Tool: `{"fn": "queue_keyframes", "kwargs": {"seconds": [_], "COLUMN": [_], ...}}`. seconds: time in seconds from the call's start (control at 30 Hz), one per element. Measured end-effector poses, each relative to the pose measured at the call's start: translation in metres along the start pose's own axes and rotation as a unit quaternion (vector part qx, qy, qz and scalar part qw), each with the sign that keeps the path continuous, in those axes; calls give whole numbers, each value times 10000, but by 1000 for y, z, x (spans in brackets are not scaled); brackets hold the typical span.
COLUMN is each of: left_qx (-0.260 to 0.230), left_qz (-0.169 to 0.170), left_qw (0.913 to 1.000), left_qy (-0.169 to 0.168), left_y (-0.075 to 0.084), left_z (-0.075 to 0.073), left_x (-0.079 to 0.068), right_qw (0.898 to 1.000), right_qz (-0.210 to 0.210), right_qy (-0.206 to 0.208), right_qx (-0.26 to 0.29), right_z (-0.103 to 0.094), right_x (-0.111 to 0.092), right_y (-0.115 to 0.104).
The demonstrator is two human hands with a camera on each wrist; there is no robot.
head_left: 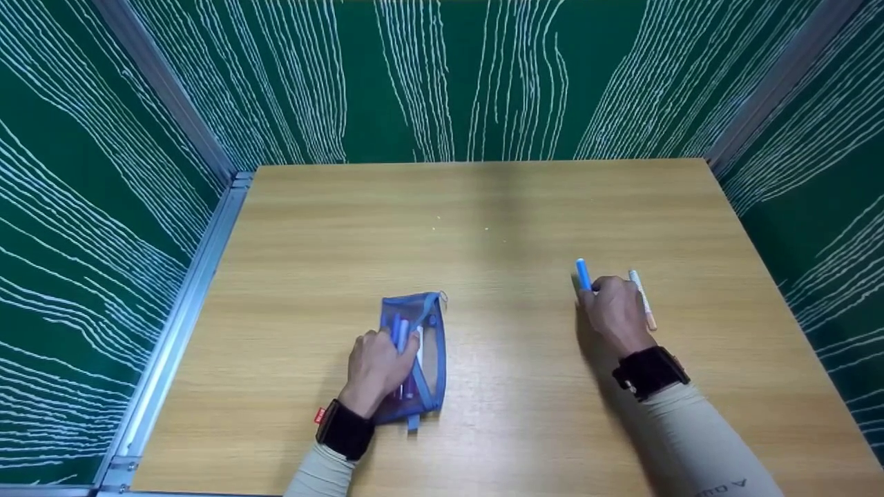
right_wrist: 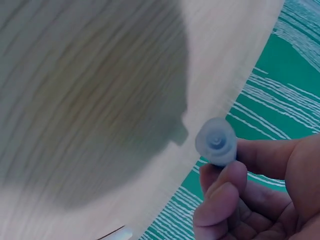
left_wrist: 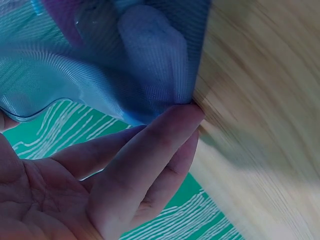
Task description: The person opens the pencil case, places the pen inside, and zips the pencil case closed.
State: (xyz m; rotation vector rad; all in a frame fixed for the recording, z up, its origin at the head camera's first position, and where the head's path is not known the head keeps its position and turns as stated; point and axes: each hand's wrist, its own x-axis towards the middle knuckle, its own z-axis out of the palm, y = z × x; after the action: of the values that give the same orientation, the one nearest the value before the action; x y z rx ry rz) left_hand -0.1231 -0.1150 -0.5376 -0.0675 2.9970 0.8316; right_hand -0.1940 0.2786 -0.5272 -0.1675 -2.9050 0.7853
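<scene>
On the left, a blue mesh pencil case (head_left: 434, 366) with a zip and a small tab lies on the table, several markers (head_left: 403, 334) showing in it. My left hand (head_left: 378, 366) grips its left side; the left wrist view has the fingertips (left_wrist: 187, 116) under the mesh edge. Over on the right, my right hand (head_left: 617, 314) pinches a blue marker (head_left: 583, 275) between thumb and fingers. Its round end (right_wrist: 216, 141) faces the right wrist camera. Just right of that hand lies a white marker (head_left: 642, 298) with an orange end.
The wooden table (head_left: 331, 228) has a metal rail (head_left: 183, 317) along its left side. Green panels with white wavy lines (head_left: 456, 83) stand around the back and sides. A few tiny pale specks (head_left: 438, 219) dot the tabletop beyond the pencil case.
</scene>
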Motion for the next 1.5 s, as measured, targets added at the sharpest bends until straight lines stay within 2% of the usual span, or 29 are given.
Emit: {"fn": "queue_keyframes", "kwargs": {"seconds": [0.2, 0.5, 0.77, 1.07, 1.27, 1.5], "left_qx": [109, 103, 78, 17, 54, 42], "left_qz": [16, 0, -66, 65, -8, -35], "left_qw": [9999, 9999, 9999, 10000, 9999, 10000], "left_qy": [60, 3, -48, 63, 146, 81], "left_y": [1, 0, 0, -1, 0, 1], "left_z": [0, 0, -1, 1, 2, 1], "left_x": [0, 0, 1, 0, -1, 0], "right_qw": [9997, 9969, 9934, 9893, 9846, 9798], "right_qz": [-193, -118, -202, -211, -168, -110], "right_qy": [58, -268, -363, -404, -517, -659], "right_qx": [169, 732, 1071, 1385, 1662, 1886], "right_z": [5, 12, 19, 29, 36, 45], "right_x": [-7, -22, -35, -47, -54, -63], "right_y": [-11, -28, -42, -55, -64, -77]}}
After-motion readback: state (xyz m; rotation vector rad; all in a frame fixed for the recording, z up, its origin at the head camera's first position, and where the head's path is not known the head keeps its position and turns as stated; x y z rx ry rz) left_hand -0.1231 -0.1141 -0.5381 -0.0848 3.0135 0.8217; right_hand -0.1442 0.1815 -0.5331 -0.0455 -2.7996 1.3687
